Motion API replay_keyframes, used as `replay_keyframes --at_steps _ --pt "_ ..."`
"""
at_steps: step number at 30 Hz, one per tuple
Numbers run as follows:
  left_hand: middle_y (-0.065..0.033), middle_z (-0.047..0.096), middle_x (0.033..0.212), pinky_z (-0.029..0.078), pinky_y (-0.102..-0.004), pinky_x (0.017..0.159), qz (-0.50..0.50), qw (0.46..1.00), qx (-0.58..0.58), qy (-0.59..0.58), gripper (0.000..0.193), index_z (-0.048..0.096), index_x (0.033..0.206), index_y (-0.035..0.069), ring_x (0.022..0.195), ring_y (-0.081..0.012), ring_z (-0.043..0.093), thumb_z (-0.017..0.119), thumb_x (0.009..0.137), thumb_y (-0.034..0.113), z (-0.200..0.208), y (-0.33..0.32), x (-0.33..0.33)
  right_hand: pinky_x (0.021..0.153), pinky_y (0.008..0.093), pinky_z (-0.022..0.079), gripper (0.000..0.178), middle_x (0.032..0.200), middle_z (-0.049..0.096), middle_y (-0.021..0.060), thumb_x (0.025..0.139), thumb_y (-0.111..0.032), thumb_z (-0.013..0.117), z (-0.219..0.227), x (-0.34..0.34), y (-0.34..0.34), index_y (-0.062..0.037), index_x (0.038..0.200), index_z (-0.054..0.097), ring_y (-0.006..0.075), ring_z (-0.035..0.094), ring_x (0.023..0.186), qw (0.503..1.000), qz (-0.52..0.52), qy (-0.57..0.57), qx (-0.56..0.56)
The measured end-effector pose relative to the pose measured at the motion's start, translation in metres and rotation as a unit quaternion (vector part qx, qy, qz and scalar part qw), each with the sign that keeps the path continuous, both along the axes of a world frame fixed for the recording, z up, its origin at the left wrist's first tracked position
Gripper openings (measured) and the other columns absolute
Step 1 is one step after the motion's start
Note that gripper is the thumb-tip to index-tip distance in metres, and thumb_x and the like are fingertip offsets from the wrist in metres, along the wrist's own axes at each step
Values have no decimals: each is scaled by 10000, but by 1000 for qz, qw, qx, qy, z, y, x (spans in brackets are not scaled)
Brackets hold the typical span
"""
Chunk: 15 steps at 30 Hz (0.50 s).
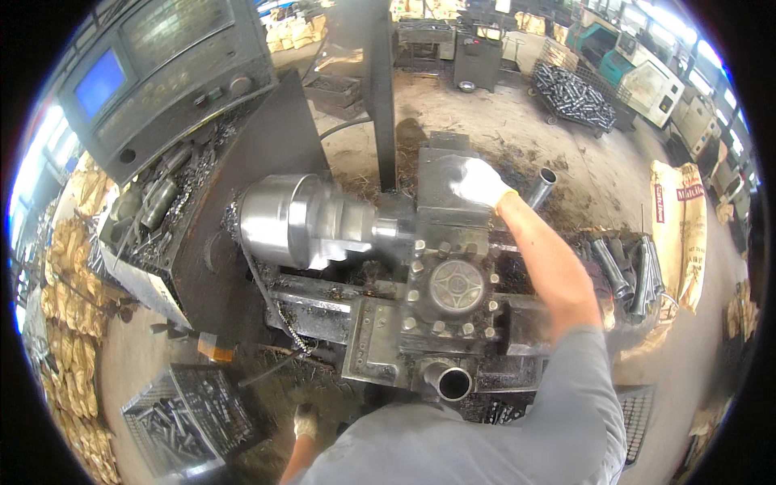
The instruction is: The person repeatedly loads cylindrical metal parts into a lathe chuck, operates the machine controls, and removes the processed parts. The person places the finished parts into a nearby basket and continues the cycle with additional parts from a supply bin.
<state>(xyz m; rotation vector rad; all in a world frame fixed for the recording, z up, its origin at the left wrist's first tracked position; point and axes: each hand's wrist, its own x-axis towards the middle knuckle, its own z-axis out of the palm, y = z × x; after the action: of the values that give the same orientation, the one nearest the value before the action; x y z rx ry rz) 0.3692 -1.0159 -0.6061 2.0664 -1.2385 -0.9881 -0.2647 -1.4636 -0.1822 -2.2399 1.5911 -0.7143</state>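
My right hand (482,181), in a white glove, rests on the dark metal block (440,174) at the far side of a lathe; its fingers look laid out over the top, though glare washes out their detail. Left of it is the shiny lathe chuck (279,220), its stepped jaws around a short bright workpiece (390,227). Nearer me stands the square tool post (457,284), ringed with bolts. My left hand (305,420), also gloved, hangs low at my left side, away from the machine; its fingers are too small to read.
An upright metal tube (543,186) stands beyond my right forearm, and an open-ended tube (451,382) near my body. Several metal tubes (638,275) lie at right beside a paper sack (677,230). A crate (182,420) of metal parts sits lower left, below the control cabinet (162,73).
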Motion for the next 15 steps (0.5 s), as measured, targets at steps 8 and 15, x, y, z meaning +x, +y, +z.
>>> replay_keyframes --at_steps 8,15 --pt "-193 780 1059 606 -485 816 -321 851 298 -290 475 706 1293 28 957 -383 763 799 879 241 -6 49 29 751 446 598 529 941 784 197 759 -479 813 19 161 8 -30 1038 803 340 753 834 926 143 268 226" --pt "-156 797 1063 591 -484 893 131 939 283 147 273 789 1090 91 1011 -350 758 647 964 287 -11 58 0 796 453 610 667 942 777 218 757 -545 844 23 134 -4 57 1033 761 300 768 902 879 137 172 423"
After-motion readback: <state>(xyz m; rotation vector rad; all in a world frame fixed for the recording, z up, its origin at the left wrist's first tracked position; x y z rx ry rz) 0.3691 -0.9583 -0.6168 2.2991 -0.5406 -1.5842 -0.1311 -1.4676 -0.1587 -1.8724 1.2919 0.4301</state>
